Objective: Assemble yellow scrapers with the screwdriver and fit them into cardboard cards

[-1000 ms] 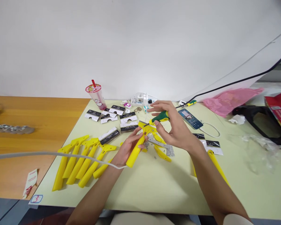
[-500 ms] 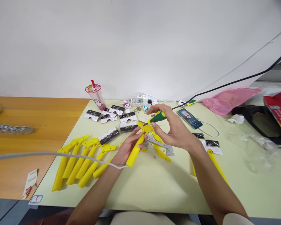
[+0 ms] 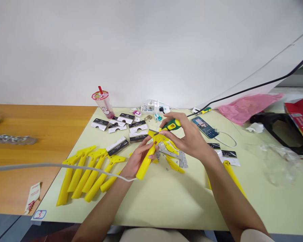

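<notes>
My left hand (image 3: 138, 156) is closed around a yellow scraper (image 3: 144, 165), its handle slanting down toward me and its head up and away. In my right hand (image 3: 185, 137) is a green and yellow screwdriver (image 3: 172, 125), gripped by the handle between thumb and fingers. The screwdriver's shaft meets the scraper's head, where a screw seems to sit; the exact contact is too small to tell. Behind and beneath the hands lie loose yellow head pieces (image 3: 175, 165), grey metal blades (image 3: 183, 159) and several small screws.
Several yellow scraper handles (image 3: 77, 174) lie at the left. Black and white blade packets (image 3: 118, 145) are spread behind them, near a drink cup (image 3: 104, 106). A power strip (image 3: 151, 107) lies by the wall. A phone (image 3: 204, 127) and a pink bag (image 3: 247, 107) are at right.
My right hand has turned slightly on the screwdriver handle, and its fingers have shifted, with the handle's yellow patch now showing. The left hand and the scraper stay nearly in place.
</notes>
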### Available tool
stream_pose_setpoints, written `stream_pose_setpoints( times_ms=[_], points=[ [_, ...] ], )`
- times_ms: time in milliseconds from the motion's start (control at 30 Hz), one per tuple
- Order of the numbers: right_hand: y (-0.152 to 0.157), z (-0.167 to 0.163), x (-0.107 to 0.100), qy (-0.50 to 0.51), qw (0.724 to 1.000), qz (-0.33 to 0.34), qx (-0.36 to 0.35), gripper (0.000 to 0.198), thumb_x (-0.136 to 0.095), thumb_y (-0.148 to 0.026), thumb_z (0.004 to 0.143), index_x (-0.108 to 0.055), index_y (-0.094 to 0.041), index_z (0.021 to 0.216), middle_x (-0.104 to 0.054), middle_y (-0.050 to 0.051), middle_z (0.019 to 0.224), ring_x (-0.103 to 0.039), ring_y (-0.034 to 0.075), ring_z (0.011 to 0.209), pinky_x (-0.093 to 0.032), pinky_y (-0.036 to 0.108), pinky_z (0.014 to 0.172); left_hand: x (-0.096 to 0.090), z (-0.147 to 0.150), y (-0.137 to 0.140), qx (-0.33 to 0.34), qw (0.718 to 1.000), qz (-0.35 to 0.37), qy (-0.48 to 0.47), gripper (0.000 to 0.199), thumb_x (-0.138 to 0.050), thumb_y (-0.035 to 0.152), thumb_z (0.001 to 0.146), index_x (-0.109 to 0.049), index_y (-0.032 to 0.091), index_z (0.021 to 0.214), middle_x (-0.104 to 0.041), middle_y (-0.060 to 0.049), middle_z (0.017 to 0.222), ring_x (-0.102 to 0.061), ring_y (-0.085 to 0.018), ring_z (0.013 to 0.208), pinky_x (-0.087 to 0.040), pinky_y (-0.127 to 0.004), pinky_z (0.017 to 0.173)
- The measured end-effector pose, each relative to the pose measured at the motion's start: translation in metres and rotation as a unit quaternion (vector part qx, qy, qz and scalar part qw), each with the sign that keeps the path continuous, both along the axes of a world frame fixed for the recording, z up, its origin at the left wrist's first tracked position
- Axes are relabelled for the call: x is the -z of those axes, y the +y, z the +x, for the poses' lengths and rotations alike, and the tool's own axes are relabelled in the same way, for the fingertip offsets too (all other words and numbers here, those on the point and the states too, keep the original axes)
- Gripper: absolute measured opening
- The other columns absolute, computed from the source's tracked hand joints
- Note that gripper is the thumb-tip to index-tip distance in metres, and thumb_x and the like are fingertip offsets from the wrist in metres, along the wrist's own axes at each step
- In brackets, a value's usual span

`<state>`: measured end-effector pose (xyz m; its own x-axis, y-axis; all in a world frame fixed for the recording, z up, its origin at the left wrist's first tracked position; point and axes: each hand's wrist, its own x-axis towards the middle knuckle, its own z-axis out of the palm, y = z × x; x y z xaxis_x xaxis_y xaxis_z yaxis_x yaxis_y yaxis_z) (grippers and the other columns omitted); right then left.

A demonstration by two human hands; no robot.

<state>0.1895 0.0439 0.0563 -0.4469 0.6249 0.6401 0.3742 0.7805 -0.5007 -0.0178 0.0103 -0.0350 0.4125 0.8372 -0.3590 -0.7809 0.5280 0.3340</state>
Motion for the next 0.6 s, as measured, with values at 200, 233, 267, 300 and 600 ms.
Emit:
stream_pose_setpoints(
  times_ms=[200,233,267,300,600],
  points=[
    [-0.0022,-0.0008,-0.0019,-0.009,0.999,-0.016,-0.029,0.063,-0.063,-0.021,0.106,-0.039,-0.032,0.163,-0.067,0.012,0.139,-0.069,0.028,0.129,-0.056,0.051,0.114,-0.0002,-0.0009,0.0005,-0.008,1.0,-0.011,-0.001,0.05,-0.083,0.002,0.084,-0.064,0.023,0.125,-0.072,-0.007,0.115,-0.076,-0.013,0.085,-0.046,-0.013,0.047],
    [-0.002,-0.001,-0.0018,-0.005,0.999,-0.018,-0.033,0.064,-0.062,-0.02,0.107,-0.038,-0.032,0.164,-0.066,0.012,0.141,-0.068,0.029,0.132,-0.055,0.052,0.116,-0.0006,-0.0009,0.0003,-0.007,1.0,-0.009,-0.002,0.049,-0.083,0.002,0.084,-0.064,0.023,0.125,-0.073,-0.007,0.115,-0.075,-0.013,0.085,-0.046,-0.013,0.047],
    [-0.0017,-0.0011,-0.0015,-0.001,0.999,-0.017,-0.033,0.064,-0.062,-0.019,0.107,-0.037,-0.033,0.165,-0.066,0.012,0.142,-0.068,0.029,0.133,-0.055,0.053,0.117,-0.001,-0.0008,0.0002,-0.007,1.0,-0.009,-0.004,0.049,-0.083,0.002,0.084,-0.064,0.023,0.125,-0.073,-0.007,0.115,-0.075,-0.013,0.085,-0.046,-0.013,0.047],
    [-0.0011,-0.0011,-0.001,0.002,0.999,-0.012,-0.031,0.064,-0.062,-0.02,0.108,-0.038,-0.034,0.165,-0.067,0.011,0.141,-0.068,0.029,0.132,-0.055,0.054,0.117,-0.0015,-0.0007,0.0,-0.006,1.0,-0.008,-0.005,0.049,-0.084,0.002,0.084,-0.065,0.023,0.125,-0.073,-0.007,0.116,-0.075,-0.013,0.085,-0.046,-0.013,0.047],
    [0.0015,0.0004,0.0,-0.004,1.0,0.015,-0.018,0.056,-0.065,-0.023,0.107,-0.046,-0.033,0.159,-0.07,0.011,0.134,-0.073,0.028,0.12,-0.061,0.05,0.107,0.0004,0.0,-0.0003,-0.005,1.0,-0.008,-0.006,0.049,-0.085,0.003,0.083,-0.066,0.023,0.123,-0.072,-0.007,0.115,-0.075,-0.014,0.085,-0.045,-0.013,0.047]
  ],
)
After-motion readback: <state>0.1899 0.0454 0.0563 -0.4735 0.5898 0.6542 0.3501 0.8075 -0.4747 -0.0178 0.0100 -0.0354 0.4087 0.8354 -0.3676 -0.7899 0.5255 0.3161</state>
